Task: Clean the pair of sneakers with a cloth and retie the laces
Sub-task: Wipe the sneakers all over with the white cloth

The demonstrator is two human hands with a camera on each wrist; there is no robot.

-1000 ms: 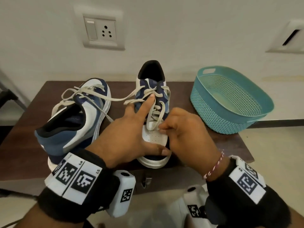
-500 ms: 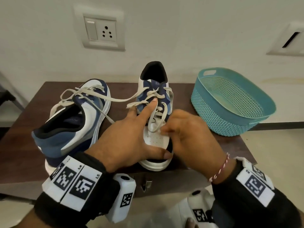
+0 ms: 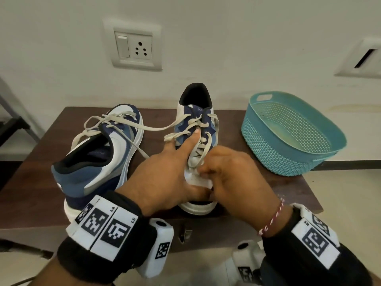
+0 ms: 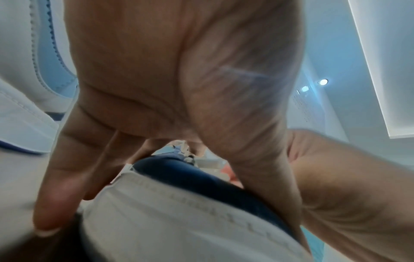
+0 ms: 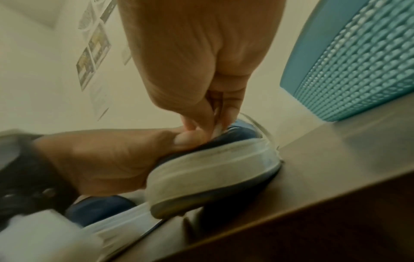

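A dark brown wooden desk [image 3: 31, 182] stands against the wall. Two blue-and-white sneakers rest on it: the left sneaker [image 3: 97, 162] with its heel toward the camera, the right sneaker [image 3: 198, 112] just beside it, toe at the front edge. A teal plastic basket [image 3: 288, 145] sits at the desk's right end.

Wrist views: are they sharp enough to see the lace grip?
Left wrist: blurred, the palm fills the frame, no lace grip visible. Right wrist: motion-smeared, warm cast, yet the fingers visibly pinch a white lace. Head: right hand blurred.
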